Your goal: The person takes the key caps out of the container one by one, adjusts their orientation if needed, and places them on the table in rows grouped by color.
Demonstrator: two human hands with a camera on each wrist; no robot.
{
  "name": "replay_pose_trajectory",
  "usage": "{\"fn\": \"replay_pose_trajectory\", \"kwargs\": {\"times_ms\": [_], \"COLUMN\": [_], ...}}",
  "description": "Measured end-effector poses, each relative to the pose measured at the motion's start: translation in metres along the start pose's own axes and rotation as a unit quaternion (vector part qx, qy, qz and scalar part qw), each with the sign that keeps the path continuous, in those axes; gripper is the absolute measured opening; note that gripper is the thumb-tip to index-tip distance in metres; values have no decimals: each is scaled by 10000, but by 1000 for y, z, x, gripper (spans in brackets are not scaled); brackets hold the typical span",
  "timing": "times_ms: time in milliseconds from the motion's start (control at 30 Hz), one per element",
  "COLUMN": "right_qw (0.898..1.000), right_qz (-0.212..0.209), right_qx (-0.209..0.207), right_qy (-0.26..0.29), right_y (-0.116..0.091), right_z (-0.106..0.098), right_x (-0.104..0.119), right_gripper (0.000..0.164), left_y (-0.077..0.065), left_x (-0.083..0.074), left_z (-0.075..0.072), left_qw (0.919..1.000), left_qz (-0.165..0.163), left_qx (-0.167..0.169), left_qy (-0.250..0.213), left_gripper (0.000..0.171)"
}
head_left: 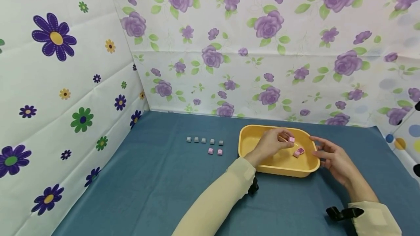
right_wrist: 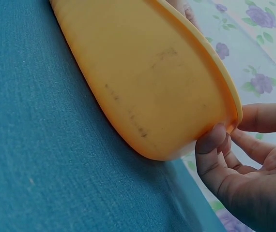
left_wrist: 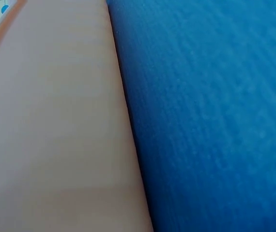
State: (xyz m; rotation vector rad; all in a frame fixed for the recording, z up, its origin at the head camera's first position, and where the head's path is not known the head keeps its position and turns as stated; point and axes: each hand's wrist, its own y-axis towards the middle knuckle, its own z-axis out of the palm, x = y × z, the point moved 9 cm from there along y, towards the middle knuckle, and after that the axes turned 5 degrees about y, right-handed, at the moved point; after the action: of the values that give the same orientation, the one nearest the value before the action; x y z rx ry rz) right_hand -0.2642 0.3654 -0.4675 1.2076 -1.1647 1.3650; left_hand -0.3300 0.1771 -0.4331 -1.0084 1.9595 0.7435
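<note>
Over the yellow tray (head_left: pixel 279 172), my left hand (head_left: pixel 269 143) pinches a pink keycap (head_left: pixel 291 140) between its fingertips. Two more pink keycaps (head_left: pixel 296 154) lie on the tray's floor, just below that hand; one shows its hollow underside. My right hand (head_left: pixel 336 161) holds the right end of the tray by its rim. In the right wrist view, the fingers (right_wrist: pixel 261 117) of that hand reach the rim beside the tray's outer wall (right_wrist: pixel 162 92). In the left wrist view the left hand's fingers and the keycap are out of sight.
To the left of the tray, several grey keycaps (head_left: pixel 203 141) stand in a row on the blue cloth (head_left: pixel 157 177). Two pink keycaps (head_left: pixel 215 151) sit in front of the row's right part. A flowered curtain (head_left: pixel 210 57) borders the table's back.
</note>
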Motion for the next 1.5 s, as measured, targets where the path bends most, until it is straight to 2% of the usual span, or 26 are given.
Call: {"fn": "replay_pose_trajectory", "kwargs": {"times_ms": [167,333,500,667,967,1267,1500], "right_qw": [10000,10000,10000,10000,10000,10000,10000], "right_qz": [5,9,45,7,-30,-12,-7], "right_qx": [9,-5,-33,-32,-8,4,-14], "right_qy": [-33,-82,-62,-24,-20,20,-15], "right_y": [0,0,-1,0,1,1,1], "right_z": [1,1,-1,-2,-1,-2,-3], "right_x": [0,0,0,0,0,-2,-3], "right_gripper": [55,55,55,54,55,54,55], "left_y": [-1,-3,-10,-17,-32,-48,-58], "left_x": [-4,-17,-30,-31,-17,8,24], "left_z": [-6,-17,-32,-51,-89,-128,-147], "left_qw": [9994,9981,9959,9948,9948,9952,9962], "left_qz": [96,356,581,726,756,584,435], "left_qx": [-135,-136,-104,-123,-417,-729,-740], "left_qy": [-290,-490,-687,-697,-538,-276,-160], "left_gripper": [21,20,21,23,27,28,25]}}
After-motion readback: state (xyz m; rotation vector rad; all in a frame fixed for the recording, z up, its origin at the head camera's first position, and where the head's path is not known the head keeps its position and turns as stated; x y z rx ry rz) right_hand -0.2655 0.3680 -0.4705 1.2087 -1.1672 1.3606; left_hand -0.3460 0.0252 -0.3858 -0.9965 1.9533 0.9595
